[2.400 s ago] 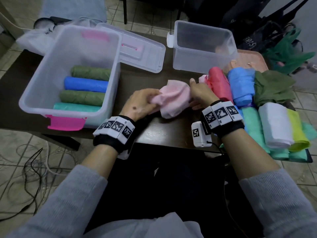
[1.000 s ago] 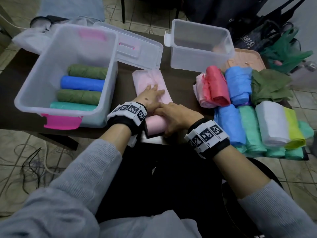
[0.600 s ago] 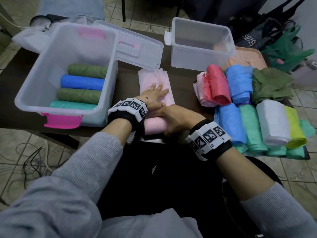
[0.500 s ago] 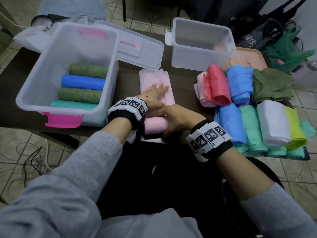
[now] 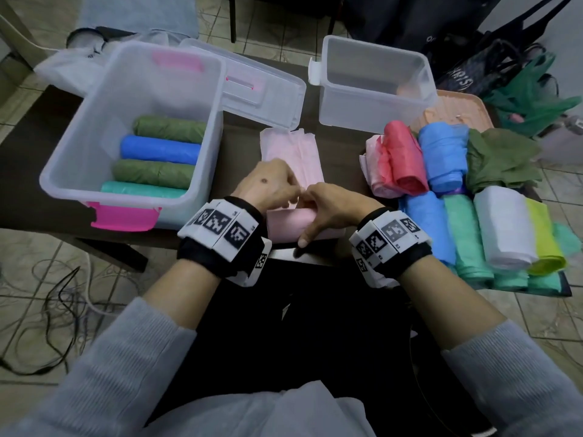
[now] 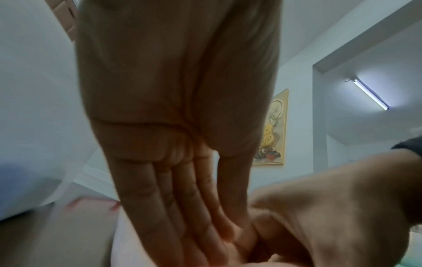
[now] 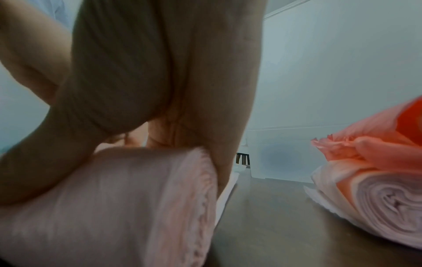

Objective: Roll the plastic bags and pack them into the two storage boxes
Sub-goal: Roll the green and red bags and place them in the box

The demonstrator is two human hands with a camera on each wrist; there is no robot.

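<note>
Tiled floor shows round the dark desk (image 5: pixel 340 159). Since a moment ago my left hand (image 5: pixel 268 187) has pulled back off the flat tail of the pink bag (image 5: pixel 290 222) onto its roll, fingers straight and pressing. My right hand (image 5: pixel 328 209) curls its grip round the roll, just right of the big storage box (image 5: pixel 126 197). Rolling has advanced, I judge; packing comes next.

Grey ribbed-knit sleeves (image 5: pixel 126 367) are worn, pushed up the forearms. Each wrist is wrapped by a black band (image 5: pixel 202 257) carrying white blocks (image 5: pixel 220 228) printed with black square markers. Dark trousers (image 5: pixel 315 326) are worn.
</note>
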